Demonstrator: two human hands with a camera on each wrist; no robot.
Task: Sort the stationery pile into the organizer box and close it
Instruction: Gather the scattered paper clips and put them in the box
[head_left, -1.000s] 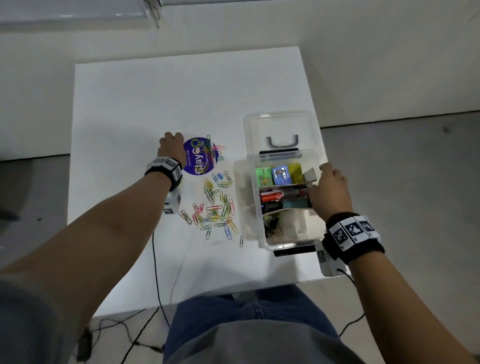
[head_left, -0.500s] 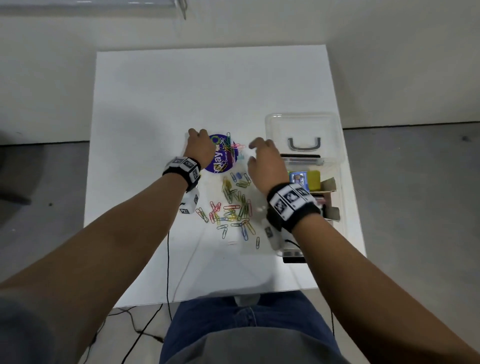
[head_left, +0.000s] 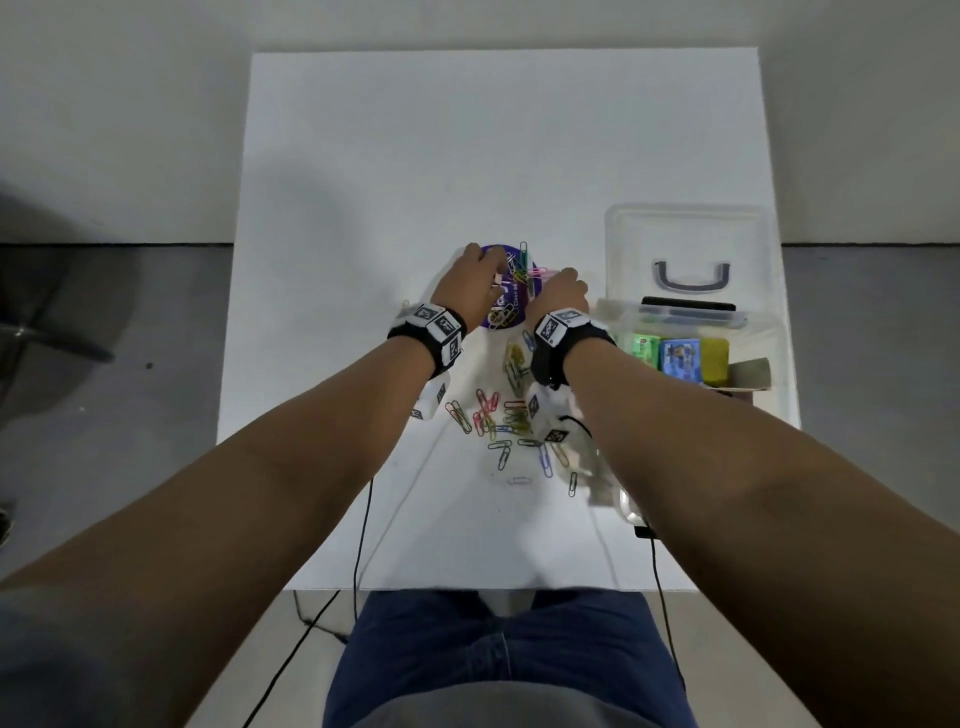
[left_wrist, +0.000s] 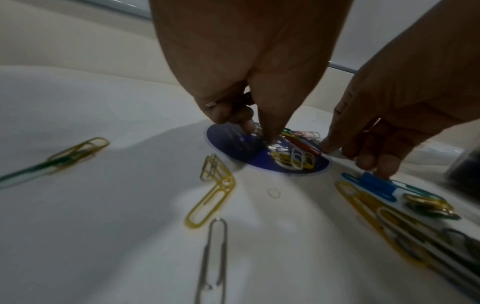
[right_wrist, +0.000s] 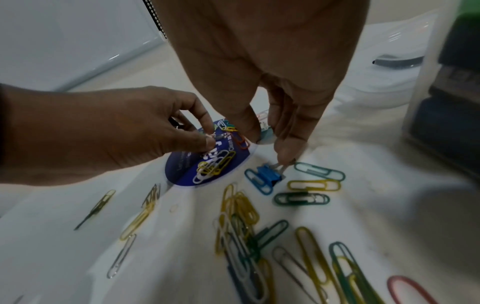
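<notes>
Fingers of my left hand (right_wrist: 109, 133) pinch a silver paperclip (right_wrist: 219, 135); my right hand (right_wrist: 272, 82) pinches the blue binder clip (right_wrist: 269, 174).

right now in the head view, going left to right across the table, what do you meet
left hand → purple round label → right hand → green box → blue box → yellow box, the boxes inside the organizer box

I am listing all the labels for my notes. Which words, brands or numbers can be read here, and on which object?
"lay": partial white lettering on the round purple label; smaller print beside it is blurred.
Small boxes in the organizer box: print too small.
Wristband squares: patterns, no words.
</notes>
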